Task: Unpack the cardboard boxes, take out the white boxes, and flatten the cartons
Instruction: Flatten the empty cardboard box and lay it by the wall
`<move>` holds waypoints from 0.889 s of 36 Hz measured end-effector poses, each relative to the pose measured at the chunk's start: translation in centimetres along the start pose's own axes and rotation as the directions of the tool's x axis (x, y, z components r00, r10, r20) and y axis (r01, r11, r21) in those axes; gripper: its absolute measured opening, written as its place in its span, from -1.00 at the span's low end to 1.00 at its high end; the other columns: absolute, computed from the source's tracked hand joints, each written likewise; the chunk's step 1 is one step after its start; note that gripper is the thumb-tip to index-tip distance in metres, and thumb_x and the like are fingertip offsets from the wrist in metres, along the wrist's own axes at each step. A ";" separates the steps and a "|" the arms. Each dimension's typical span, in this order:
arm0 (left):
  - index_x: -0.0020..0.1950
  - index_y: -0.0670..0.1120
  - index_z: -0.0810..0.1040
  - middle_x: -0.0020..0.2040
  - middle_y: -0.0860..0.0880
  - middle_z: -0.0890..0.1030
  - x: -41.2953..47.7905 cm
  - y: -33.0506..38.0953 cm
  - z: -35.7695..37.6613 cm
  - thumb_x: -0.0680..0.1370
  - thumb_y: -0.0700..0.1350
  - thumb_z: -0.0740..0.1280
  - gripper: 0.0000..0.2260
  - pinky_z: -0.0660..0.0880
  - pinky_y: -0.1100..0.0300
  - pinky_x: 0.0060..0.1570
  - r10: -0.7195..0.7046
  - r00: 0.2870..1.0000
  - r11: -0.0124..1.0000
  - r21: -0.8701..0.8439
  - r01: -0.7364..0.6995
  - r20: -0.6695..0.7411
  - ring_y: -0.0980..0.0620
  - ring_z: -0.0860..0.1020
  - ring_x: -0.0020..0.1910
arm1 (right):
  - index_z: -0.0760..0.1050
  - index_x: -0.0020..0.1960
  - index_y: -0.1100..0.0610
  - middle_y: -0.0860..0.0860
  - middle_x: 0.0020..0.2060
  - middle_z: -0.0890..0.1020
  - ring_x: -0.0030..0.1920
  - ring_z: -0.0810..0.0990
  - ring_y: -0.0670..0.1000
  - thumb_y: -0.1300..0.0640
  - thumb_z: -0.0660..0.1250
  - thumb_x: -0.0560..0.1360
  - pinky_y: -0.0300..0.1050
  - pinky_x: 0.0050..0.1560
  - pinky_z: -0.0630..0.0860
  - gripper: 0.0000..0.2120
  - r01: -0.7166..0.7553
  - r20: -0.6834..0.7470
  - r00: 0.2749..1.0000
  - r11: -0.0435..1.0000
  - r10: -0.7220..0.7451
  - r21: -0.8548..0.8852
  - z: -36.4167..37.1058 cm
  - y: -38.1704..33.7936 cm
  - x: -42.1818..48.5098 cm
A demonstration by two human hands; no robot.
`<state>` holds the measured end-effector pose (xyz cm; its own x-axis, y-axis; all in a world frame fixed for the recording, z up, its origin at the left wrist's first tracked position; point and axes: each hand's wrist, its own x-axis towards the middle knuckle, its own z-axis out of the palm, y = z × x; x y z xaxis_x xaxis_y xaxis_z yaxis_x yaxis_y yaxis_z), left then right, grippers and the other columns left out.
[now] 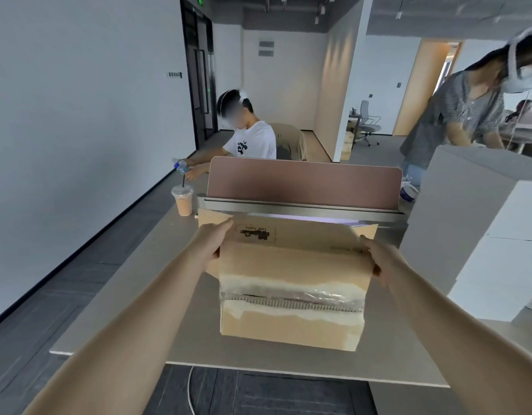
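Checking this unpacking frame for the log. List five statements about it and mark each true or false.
1. The left hand and the right hand grip the cardboard carton at opposite sides. True.
2. The carton lies folded flat. False: it is box-shaped.
3. A plastic drink cup with a straw stands left of the carton. True.
4. The white boxes are stacked left of the carton. False: they stand to its right.
5. The right hand holds a knife. False: it holds only the carton.

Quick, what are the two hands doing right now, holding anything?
Left hand: grips the left edge of the cardboard carton.
Right hand: grips the carton's right edge.
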<state>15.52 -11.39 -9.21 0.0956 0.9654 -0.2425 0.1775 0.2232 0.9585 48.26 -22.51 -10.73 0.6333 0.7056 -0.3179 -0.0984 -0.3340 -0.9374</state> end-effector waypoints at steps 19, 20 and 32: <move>0.59 0.02 0.03 0.48 -0.04 0.29 3.5 -0.5 5.6 0.66 -0.08 0.16 -0.47 0.37 0.08 0.21 0.298 0.953 0.920 0.252 -0.301 0.053 -0.06 0.42 0.28 | 0.53 0.03 0.07 0.11 -0.29 0.47 -0.45 0.35 0.04 -0.18 0.20 0.58 -0.15 -0.45 0.29 -0.67 0.223 -0.088 0.971 0.975 -0.223 -0.010 0.3 -0.5 3.2; 0.60 0.05 -0.05 0.51 -0.04 0.24 3.6 -0.2 5.9 0.67 -0.06 0.16 -0.44 0.36 0.07 0.24 0.294 0.954 0.912 0.280 -0.298 0.059 -0.08 0.39 0.33 | 0.53 0.09 0.08 0.09 -0.31 0.47 -0.47 0.35 0.05 -0.19 0.17 0.58 -0.14 -0.43 0.30 -0.63 0.236 -0.105 0.965 0.970 -0.241 -0.061 0.4 -0.9 3.7; 0.59 -0.02 -0.16 0.40 -0.20 0.38 7.4 -5.8 8.4 0.60 0.02 0.28 -0.26 0.48 0.11 -0.12 0.109 0.994 0.919 0.377 -0.113 0.033 -0.20 0.50 0.19 | 0.29 0.07 0.09 -0.01 -0.23 0.39 -0.30 0.37 -0.04 0.27 0.23 0.53 -0.20 -0.38 0.29 -0.82 0.201 0.011 0.976 0.884 -0.217 -0.421 2.6 -0.8 9.0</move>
<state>23.46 -6.69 -17.88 0.1462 0.9791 -0.1413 0.5219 0.0450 0.8518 52.02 -14.24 -13.24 0.6309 0.7682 -0.1086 0.3638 -0.4166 -0.8331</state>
